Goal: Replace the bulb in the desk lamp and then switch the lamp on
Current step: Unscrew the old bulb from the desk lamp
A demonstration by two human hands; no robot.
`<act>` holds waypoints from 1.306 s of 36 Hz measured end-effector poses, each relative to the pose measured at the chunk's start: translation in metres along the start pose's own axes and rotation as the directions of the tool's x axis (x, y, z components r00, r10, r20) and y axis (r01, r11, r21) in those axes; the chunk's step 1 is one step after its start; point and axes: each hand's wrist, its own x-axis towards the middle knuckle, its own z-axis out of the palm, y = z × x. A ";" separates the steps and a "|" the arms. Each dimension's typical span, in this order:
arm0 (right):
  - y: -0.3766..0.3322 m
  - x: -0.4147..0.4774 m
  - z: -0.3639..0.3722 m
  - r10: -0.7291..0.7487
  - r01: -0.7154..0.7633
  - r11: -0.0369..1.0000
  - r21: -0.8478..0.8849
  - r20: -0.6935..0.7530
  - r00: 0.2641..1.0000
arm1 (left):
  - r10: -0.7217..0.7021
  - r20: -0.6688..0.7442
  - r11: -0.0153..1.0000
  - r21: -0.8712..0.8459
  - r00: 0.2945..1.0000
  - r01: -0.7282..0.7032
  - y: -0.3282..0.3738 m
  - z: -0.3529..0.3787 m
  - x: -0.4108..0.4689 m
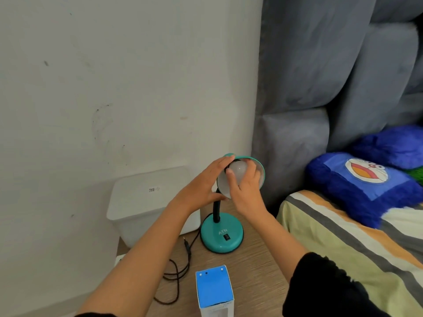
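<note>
A teal desk lamp stands on a wooden table, its round base [221, 234] carrying a black switch [226, 237]. Its teal shade [261, 170] is tilted toward me on a black gooseneck [216, 211]. A white bulb [238, 169] sits inside the shade. My right hand [246, 191] has its fingers wrapped around the bulb. My left hand [203, 184] holds the left rim of the shade. The lamp's black cord [178, 275] lies coiled on the table with its plug [186, 243] lying loose.
A blue and white bulb box [214, 291] stands at the table's near edge. A white plastic bin [146, 202] sits against the wall behind the lamp. To the right is a bed with a striped sheet [343, 243] and a blue cartoon pillow [364, 186].
</note>
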 end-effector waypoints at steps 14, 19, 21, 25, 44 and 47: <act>-0.007 0.004 0.002 0.110 -0.108 0.993 0.041 -0.041 0.993 | -0.009 0.008 1.000 -0.022 1.000 0.009 -0.001 -0.002 -0.004; -0.007 -0.001 0.006 0.065 -0.064 0.998 0.013 -0.051 0.997 | -0.013 0.009 0.999 -0.045 1.000 0.014 0.002 -0.002 -0.006; -0.010 -0.002 0.006 0.147 -0.139 0.983 0.117 -0.068 0.987 | -0.017 0.007 0.999 -0.043 1.000 0.017 0.001 -0.002 -0.006; -0.008 -0.001 0.005 0.115 -0.107 0.991 0.080 -0.094 0.989 | -0.029 0.018 0.999 -0.044 0.999 0.030 0.002 -0.002 -0.005; -0.011 0.003 0.005 0.242 -0.232 0.964 0.133 -0.059 0.969 | -0.100 0.011 0.990 -0.102 0.995 0.101 0.010 -0.001 -0.007; -0.011 0.003 0.005 0.185 -0.179 0.981 0.078 -0.073 0.980 | -0.095 0.006 0.990 -0.100 0.995 0.095 0.009 -0.001 -0.008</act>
